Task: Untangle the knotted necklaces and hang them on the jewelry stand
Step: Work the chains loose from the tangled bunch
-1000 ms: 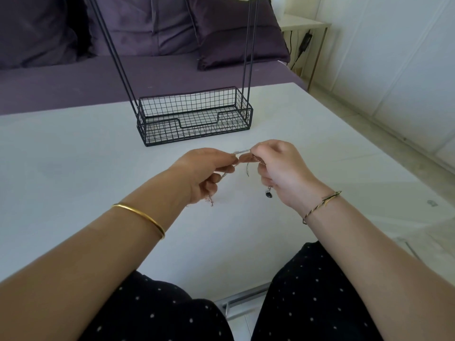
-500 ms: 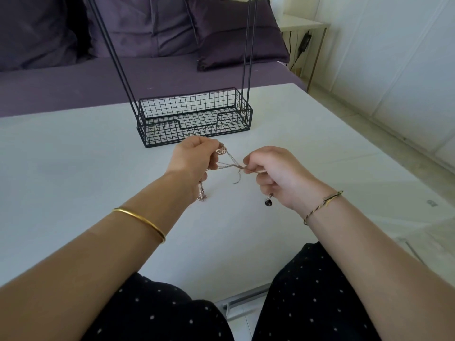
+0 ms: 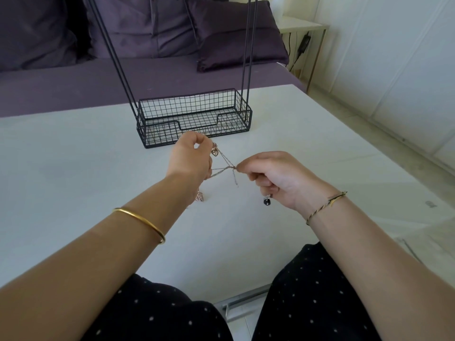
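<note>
Thin silver and rose-gold necklace chains [image 3: 222, 166] stretch taut between my hands above the white table [image 3: 73, 168]. My left hand [image 3: 190, 159] pinches the chains near a small heart pendant [image 3: 215, 152]; another rose-gold pendant [image 3: 199, 196] dangles below that hand. My right hand [image 3: 273, 178] pinches the knot where the strands meet, and a dark bead pendant [image 3: 266, 200] hangs under its curled fingers. A loose chain end droops from the knot. The black wire jewelry stand [image 3: 194, 119] stands just beyond my hands, its basket base empty and its top out of frame.
A purple sofa [image 3: 98, 77] with cushions runs behind the table. A small side table [image 3: 302, 27] with a cable stands at the back right by the white wall. My knees in dotted dark fabric sit under the table's near edge.
My hands have drawn apart, the left one rising toward the stand, so the chains now stretch out between them. The heart pendant has come into view by my left fingers.
</note>
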### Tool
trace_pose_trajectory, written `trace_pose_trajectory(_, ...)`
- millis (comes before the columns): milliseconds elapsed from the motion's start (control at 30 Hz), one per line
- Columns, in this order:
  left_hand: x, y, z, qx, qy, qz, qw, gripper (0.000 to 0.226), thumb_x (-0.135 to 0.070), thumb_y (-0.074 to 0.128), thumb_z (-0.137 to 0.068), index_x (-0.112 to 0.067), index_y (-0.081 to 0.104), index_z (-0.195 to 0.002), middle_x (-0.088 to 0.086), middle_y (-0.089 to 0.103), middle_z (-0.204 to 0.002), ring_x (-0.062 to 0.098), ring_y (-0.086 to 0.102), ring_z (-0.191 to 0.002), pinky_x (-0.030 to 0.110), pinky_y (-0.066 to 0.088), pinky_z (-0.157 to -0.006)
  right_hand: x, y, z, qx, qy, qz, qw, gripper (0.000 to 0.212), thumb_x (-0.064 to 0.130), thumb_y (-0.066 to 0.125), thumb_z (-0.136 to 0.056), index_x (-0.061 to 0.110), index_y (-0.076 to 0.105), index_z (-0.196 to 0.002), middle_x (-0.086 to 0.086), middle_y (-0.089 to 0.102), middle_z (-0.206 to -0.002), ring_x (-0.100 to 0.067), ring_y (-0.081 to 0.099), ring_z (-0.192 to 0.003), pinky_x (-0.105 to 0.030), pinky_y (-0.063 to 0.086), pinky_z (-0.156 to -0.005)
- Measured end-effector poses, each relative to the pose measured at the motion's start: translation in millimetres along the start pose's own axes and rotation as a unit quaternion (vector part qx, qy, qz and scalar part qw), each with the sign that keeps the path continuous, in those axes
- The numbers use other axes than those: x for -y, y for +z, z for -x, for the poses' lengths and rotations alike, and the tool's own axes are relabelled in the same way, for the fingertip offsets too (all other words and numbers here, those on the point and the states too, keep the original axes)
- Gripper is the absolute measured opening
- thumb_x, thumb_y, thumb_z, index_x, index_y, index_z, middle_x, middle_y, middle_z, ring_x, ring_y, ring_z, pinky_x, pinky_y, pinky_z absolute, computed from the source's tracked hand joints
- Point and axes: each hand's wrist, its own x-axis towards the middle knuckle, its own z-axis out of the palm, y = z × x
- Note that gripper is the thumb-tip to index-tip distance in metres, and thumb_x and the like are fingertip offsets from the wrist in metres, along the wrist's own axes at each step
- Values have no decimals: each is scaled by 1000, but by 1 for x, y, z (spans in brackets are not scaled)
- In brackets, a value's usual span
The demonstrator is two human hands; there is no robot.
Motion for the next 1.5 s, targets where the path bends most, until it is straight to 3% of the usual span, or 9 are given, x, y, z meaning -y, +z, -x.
trace_pose_trajectory(233,0,0,-3,-3,17,-57,998,14,-17,40,-98,-15,54,-98,-1,44,-52,14,43,-42,24,39,-50,1,0,4,50,13,-86,995,18,-1,52,-93,5,55,-76,-9,57,-71,-19,62,-63,-31,52,-59)
trace_pose_trajectory(400,2,0,-3,19,36,-114,993,14,-21,37,-99,-17,51,-98,2,50,-59,16,45,-47,25,41,-52,0,0,3,34,-10,-134,990,21,-1,48,-96,6,52,-76,-9,56,-69,-16,55,-55,-29,52,-57)
trace_pose_trajectory(600,8,-3,-7,6,66,-139,988,17,-23,36,-101,-17,51,-97,2,47,-65,19,39,-58,33,40,-59,-3,-5,-2,-29,-52,-11,998,19,2,54,-91,12,55,-75,-3,52,-65,-9,30,-42,-22,23,-43)
trace_pose_trajectory(867,8,-6,-11,4,51,-117,992,13,-21,46,-96,-15,57,-92,-2,41,-58,15,30,-47,23,27,-47,-4,-4,2,-5,-138,97,986,12,9,69,-82,16,67,-72,11,50,-53,-7,29,-39,-22,23,-42)
trace_pose_trajectory(1067,7,-12,-10,92,-30,-76,992,20,-32,57,-95,-13,60,-99,0,58,-67,11,36,-47,23,33,-48,-7,-13,-7,-70,-157,183,968,23,15,60,-90,-7,64,-89,-2,48,-67,-14,35,-54,-22,28,-42)
trace_pose_trajectory(1200,10,-23,-13,201,-79,-90,972,26,-3,69,-84,-11,62,-108,7,66,-82,13,47,-58,24,40,-54,-10,-24,-14,-88,-151,271,946,26,8,58,-90,-17,61,-87,-6,46,-63,-15,40,-57,-14,30,-45)
trace_pose_trajectory(1333,9,-25,-18,207,-9,-177,962,34,11,61,-82,-14,63,-105,7,67,-95,17,60,-71,29,53,-65,-10,-31,-29,-131,-133,380,906,26,6,56,-88,-7,59,-65,-10,48,-67,-21,43,-65,-29,35,-58)
trace_pose_trajectory(1400,12,-26,-19,175,46,-265,947,36,10,56,-84,-18,63,-106,2,65,-99,18,64,-84,35,55,-79,-12,-37,-33,-170,-114,430,879,41,2,52,-86,11,38,-49,-6,36,-55,-22,35,-56,-29,28,-50)
trace_pose_trajectory(1500,24,-31,-21,109,86,-319,937,37,6,52,-85,-20,63,-109,-1,61,-109,16,59,-100,30,49,-84,-20,-47,-35,-225,-66,465,854,35,-1,47,-85,12,33,-55,-4,29,-56,-28,36,-60,-28,22,-46)
